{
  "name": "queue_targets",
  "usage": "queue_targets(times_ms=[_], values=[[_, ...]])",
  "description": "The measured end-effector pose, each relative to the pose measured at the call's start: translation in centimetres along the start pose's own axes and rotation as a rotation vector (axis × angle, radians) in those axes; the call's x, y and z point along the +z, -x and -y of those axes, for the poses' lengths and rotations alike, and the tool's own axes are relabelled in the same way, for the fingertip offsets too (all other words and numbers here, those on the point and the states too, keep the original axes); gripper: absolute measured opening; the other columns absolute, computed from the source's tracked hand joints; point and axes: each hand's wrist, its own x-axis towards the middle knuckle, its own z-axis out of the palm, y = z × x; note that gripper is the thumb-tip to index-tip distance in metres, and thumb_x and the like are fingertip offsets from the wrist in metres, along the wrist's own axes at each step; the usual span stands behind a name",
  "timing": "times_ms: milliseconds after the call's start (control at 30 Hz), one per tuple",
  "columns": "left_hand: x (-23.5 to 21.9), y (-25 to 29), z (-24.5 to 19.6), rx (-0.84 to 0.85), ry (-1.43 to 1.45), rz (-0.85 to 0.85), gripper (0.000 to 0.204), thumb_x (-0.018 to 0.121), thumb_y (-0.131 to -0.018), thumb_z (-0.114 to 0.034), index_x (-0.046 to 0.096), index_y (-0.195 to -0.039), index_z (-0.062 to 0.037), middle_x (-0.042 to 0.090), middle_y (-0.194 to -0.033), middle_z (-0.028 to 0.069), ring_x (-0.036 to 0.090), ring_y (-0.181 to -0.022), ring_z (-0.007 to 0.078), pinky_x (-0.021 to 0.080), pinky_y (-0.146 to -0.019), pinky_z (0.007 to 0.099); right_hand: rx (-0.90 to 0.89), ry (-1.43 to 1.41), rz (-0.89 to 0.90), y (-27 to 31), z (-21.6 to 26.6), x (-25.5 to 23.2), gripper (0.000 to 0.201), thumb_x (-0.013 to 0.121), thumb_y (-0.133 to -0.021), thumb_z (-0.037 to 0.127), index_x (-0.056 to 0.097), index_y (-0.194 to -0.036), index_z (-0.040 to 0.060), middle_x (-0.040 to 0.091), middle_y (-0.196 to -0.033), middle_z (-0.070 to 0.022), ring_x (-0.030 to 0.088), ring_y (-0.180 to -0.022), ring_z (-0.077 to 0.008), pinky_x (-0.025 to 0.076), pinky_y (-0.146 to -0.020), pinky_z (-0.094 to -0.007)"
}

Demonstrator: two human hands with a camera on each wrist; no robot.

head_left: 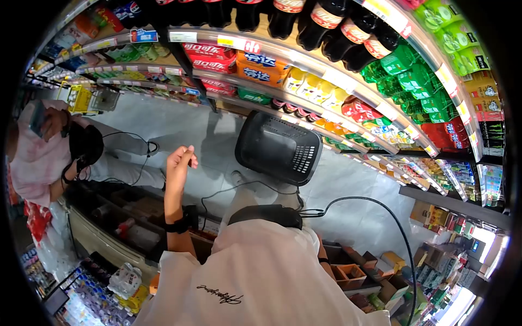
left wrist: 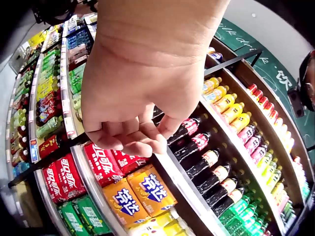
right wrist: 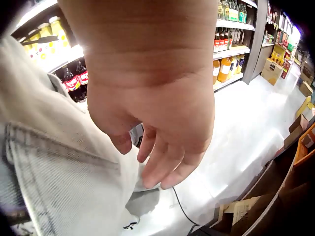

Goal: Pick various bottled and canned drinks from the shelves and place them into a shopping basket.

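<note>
My left hand [head_left: 180, 161] is raised in front of the drink shelves, its fingers loosely bent around nothing. In the left wrist view, that hand [left wrist: 140, 105] overlaps red cola packs [left wrist: 102, 162] and orange soda packs [left wrist: 125, 202], with dark cola bottles [left wrist: 211, 162] to its right. My right hand [right wrist: 162, 132] hangs beside my light jeans [right wrist: 64, 157], fingers loose and holding nothing; the head view hides it beside my body. On the floor ahead of me sits a black shopping basket [head_left: 272, 145] with no goods showing inside.
Curved drink shelves [head_left: 326, 70] run along the far side. Another person [head_left: 41, 141] stands at the left holding a phone [head_left: 37, 118]. A black cable [head_left: 399, 233] loops at my right. Cartons and boxes [head_left: 348, 274] stand behind me, and a yellow basket [head_left: 80, 99] lies farther off.
</note>
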Motion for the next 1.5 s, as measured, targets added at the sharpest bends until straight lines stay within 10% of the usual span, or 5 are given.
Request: queue_targets(times_ms=[533,633,1000,1267,1500], values=[[-2.0,-2.5,2.0,-0.015,0.047,0.120,0.014,0.063,-0.102,-0.017,0.066,-0.101,-0.0030,0.068,-0.083,0.0054,0.063,-0.075,0.0125,0.045,-0.070,0.0260,0.230,-0.024,-0.137,-4.3,-11.7,7.4,0.031,0.066,-0.089,0.023,0.075,-0.100,-0.0045,0.077,-0.090,-0.0185,0.071,-0.079,-0.0229,0.055,-0.073,-0.0399],[-1.1,-3.0,1.5,-0.009,0.014,0.124,0.015,0.063,-0.102,-0.016,0.066,-0.101,-0.0020,0.069,-0.085,0.0064,0.064,-0.075,0.0131,0.046,-0.070,0.0258,0.243,0.001,-0.146,-1.2,1.4,4.1,0.032,0.068,-0.087,0.025,0.075,-0.099,-0.0039,0.076,-0.089,-0.0189,0.071,-0.080,-0.0248,0.055,-0.075,-0.0409],[4.4,-3.9,-0.6,-0.010,-0.055,0.106,0.019,0.062,-0.103,-0.020,0.065,-0.103,-0.0012,0.071,-0.085,0.0072,0.066,-0.075,0.0133,0.047,-0.071,0.0251,-0.192,0.109,-0.320,-15.8,15.6,-3.9,0.026,0.073,-0.090,0.016,0.065,-0.109,-0.0005,0.071,-0.090,-0.0136,0.071,-0.070,-0.0195,0.053,-0.061,-0.0314],[8.9,-4.7,-2.2,0.005,-0.140,0.114,0.018,0.061,-0.105,-0.019,0.065,-0.105,-0.0008,0.072,-0.087,0.0056,0.066,-0.077,0.0123,0.048,-0.073,0.0249,-0.912,0.086,-0.468,-20.6,37.5,-11.2,0.062,0.067,-0.093,0.006,0.044,-0.151,0.0043,0.048,-0.150,-0.0231,0.065,-0.107,-0.0269,0.057,-0.084,-0.0349],[9.9,-4.1,-3.2,0.004,-0.119,0.088,0.017,0.060,-0.105,-0.016,0.063,-0.108,0.0005,0.070,-0.090,0.0060,0.066,-0.082,0.0135,0.051,-0.078,0.0264,-0.745,0.252,-0.744,-24.4,42.1,-14.4,0.069,0.068,-0.091,0.015,0.038,-0.151,-0.0018,0.045,-0.147,-0.0307,0.055,-0.122,-0.0461,0.050,-0.101,-0.0475]])
